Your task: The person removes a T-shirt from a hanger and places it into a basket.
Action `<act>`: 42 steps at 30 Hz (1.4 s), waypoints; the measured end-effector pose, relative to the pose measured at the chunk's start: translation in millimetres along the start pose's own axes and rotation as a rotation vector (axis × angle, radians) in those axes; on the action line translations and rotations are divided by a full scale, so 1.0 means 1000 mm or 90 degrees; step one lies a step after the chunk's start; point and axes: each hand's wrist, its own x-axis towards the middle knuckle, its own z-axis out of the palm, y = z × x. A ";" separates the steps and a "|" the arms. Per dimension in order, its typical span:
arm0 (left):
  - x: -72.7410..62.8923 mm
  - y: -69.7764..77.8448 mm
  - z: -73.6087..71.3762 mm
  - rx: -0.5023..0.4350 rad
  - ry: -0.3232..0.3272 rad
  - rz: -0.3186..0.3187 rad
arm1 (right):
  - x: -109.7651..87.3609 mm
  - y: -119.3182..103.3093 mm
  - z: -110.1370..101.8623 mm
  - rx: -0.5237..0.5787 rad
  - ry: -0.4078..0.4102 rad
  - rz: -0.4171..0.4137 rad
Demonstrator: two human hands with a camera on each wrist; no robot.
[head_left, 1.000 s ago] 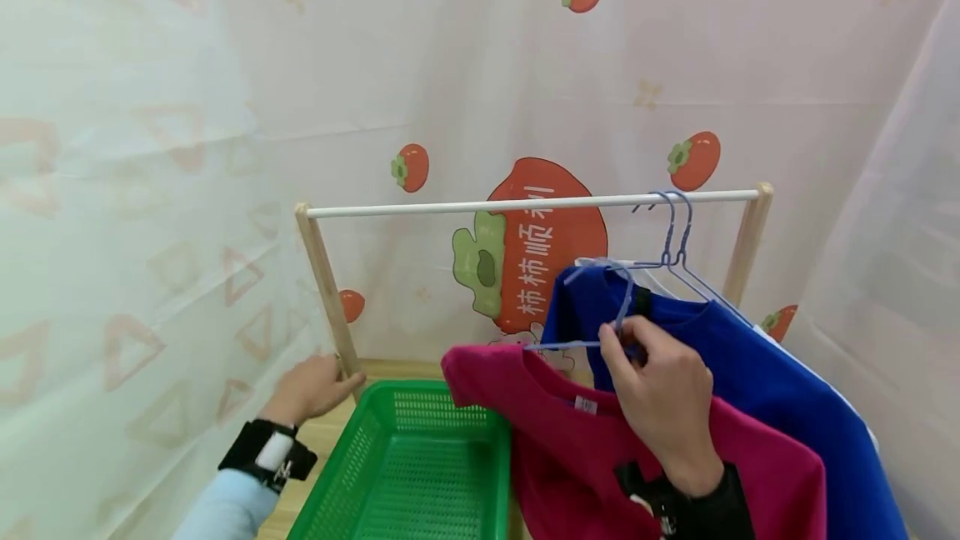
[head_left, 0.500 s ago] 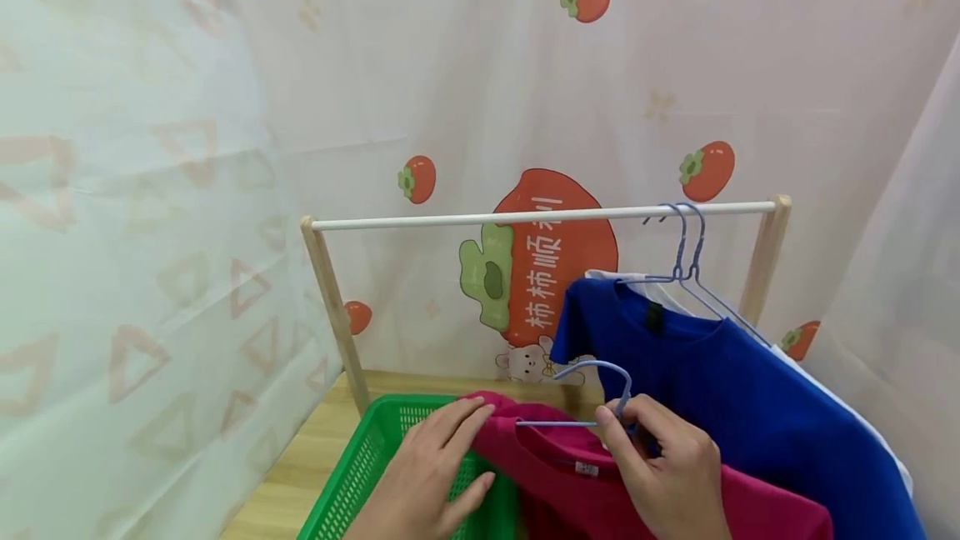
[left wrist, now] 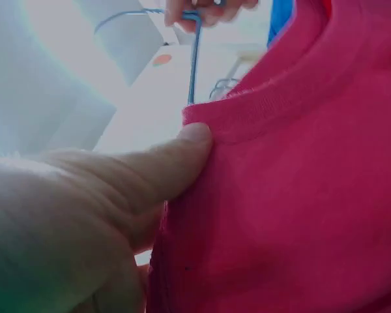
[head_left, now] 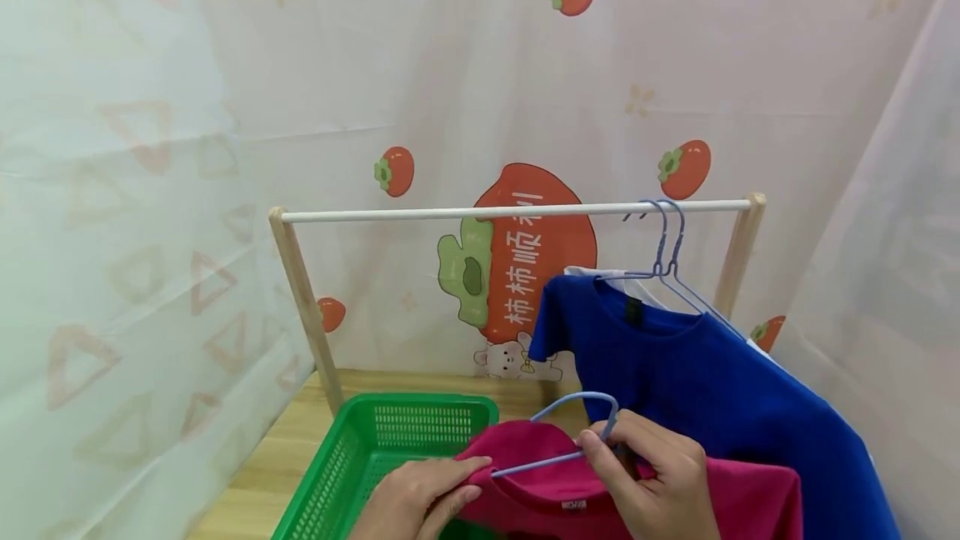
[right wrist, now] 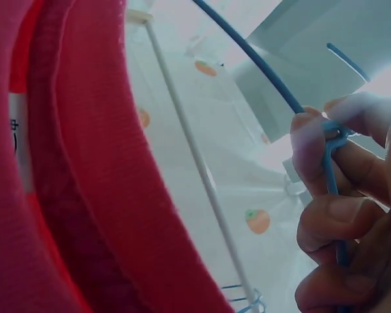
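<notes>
- A pale, fruit-printed backdrop (head_left: 450,65) fills the scene I watch from afar.
- Before it stands a clothes rack (head_left: 420,214), its white rail set on wooden posts.
- A blue shirt (head_left: 697,373) hangs near the rail's right end, a white garment (head_left: 581,273) (only its edges reach me) behind it.
- A pink shirt (left wrist: 280,195) is held low in front of the blue one.
- A green basket (head_left: 423,423) sits at its left, partly covered in my head view.
- My right hand (head_left: 660,473) grips a blue wire hanger (head_left: 538,464) just below its hook, fingers curled.
- My left hand (head_left: 412,494) pinches the pink neckline's left edge, where the hanger's bar enters.
- A small label (head_left: 574,505) shows inside the collar.
</notes>
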 end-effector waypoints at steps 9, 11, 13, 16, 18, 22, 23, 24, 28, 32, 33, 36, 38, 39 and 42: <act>0.009 -0.003 -0.005 -0.061 -0.044 -0.075 | 0.002 0.027 -0.009 -0.011 -0.005 0.052; 0.008 -0.003 -0.005 -0.061 -0.031 -0.078 | 0.003 0.032 -0.012 -0.013 0.008 0.056; 0.007 -0.003 -0.005 -0.065 -0.016 -0.085 | 0.004 0.037 -0.015 -0.014 0.022 0.059; 0.006 -0.003 -0.006 -0.084 -0.010 -0.112 | 0.004 0.042 -0.020 -0.022 0.038 0.064; 0.006 -0.003 -0.006 -0.090 -0.005 -0.129 | 0.004 0.045 -0.022 -0.022 0.049 0.063; 0.005 -0.003 -0.006 -0.080 0.002 -0.167 | 0.004 0.050 -0.025 -0.012 0.074 0.053; 0.005 -0.003 -0.006 -0.074 0.007 -0.178 | 0.003 0.051 -0.025 -0.010 0.080 0.050; 0.004 -0.003 -0.007 -0.069 0.012 -0.187 | 0.003 0.052 -0.026 -0.011 0.085 0.054; 0.001 -0.004 -0.009 -0.049 0.024 -0.212 | 0.003 0.053 -0.029 -0.028 0.092 0.088; -0.002 -0.005 -0.008 -0.031 0.038 -0.216 | 0.002 0.052 -0.033 -0.041 0.093 0.123; -0.002 -0.005 -0.007 -0.029 0.043 -0.215 | 0.001 0.051 -0.034 -0.044 0.097 0.132; -0.005 -0.006 -0.006 -0.028 0.053 -0.208 | 0.000 0.049 -0.037 -0.050 0.110 0.157; -0.004 -0.006 -0.005 -0.037 0.051 -0.203 | 0.000 0.050 -0.039 -0.050 0.118 0.165; -0.004 -0.006 -0.005 -0.041 0.047 -0.200 | 0.000 0.050 -0.040 -0.051 0.120 0.172; -0.003 -0.006 -0.005 -0.048 0.036 -0.198 | -0.001 0.050 -0.041 -0.056 0.123 0.181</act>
